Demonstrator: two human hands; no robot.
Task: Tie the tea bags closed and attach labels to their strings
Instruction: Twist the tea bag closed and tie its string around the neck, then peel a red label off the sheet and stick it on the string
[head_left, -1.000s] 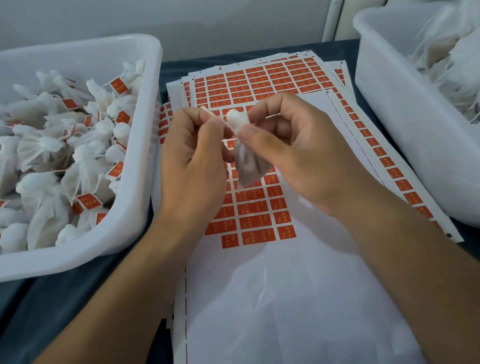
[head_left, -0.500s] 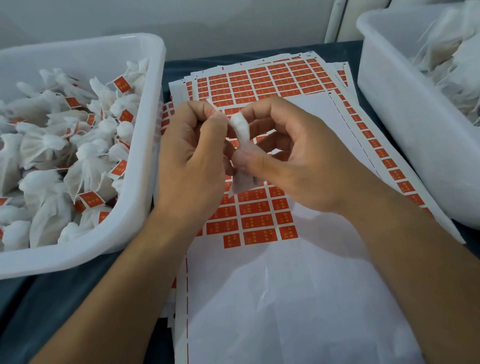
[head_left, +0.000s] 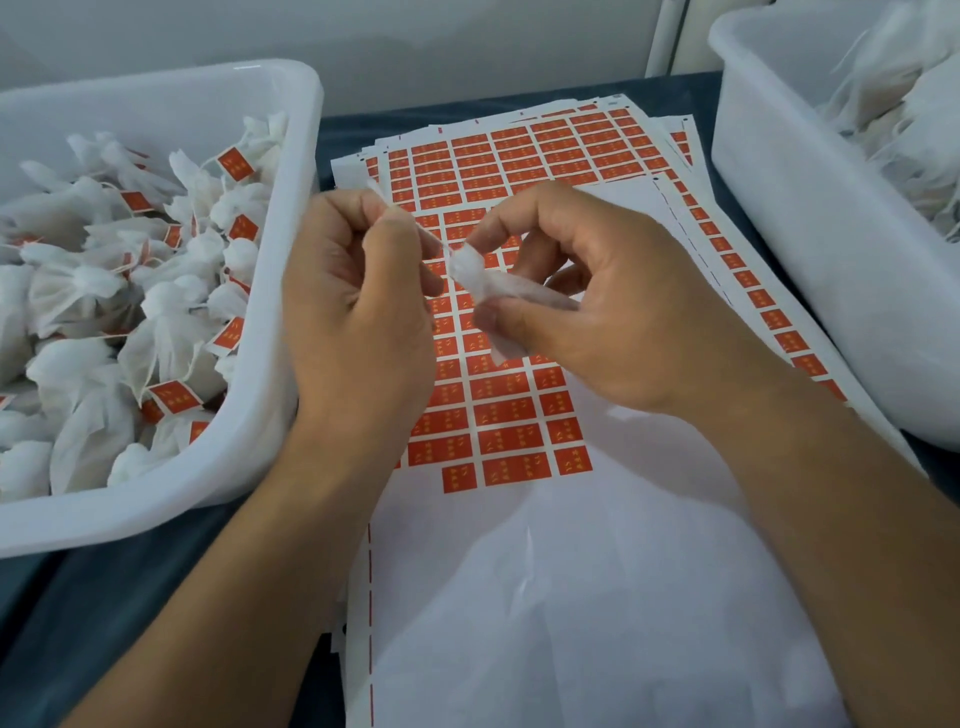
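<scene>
Presently, a small white tea bag (head_left: 498, 296) is being held at the centre of the frame, above a sheet of red labels (head_left: 498, 415) that is lying on the dark bench (head_left: 104, 597). The bag is being pinched by the right hand (head_left: 597, 312), thumb below and curled fingers above, just under the gathered neck, with the pouch trailing down past the thumb. A thin white string (head_left: 415, 228) is being drawn up and to the left from that neck by the left hand (head_left: 358, 312), whose thumb and forefinger are pressed together on it; a short tail is showing above the knuckles.

By its look, the bag is being judged very light, soft and easily crumpled, its thin fabric likely to tear if pulled hard. The neck is being taken as the best place for a hold, since the fabric is bunched there and the filling is kept below. The string is being judged fine and slippery, so a firm fingertip pinch close to the knot is being favoured. Whether the knot is already tight cannot be told.

At the left of the frame, a white tub (head_left: 291, 260) of tied, labelled bags is being kept, and at the upper right a second tub (head_left: 779, 208) of white bags without visible labels.
</scene>
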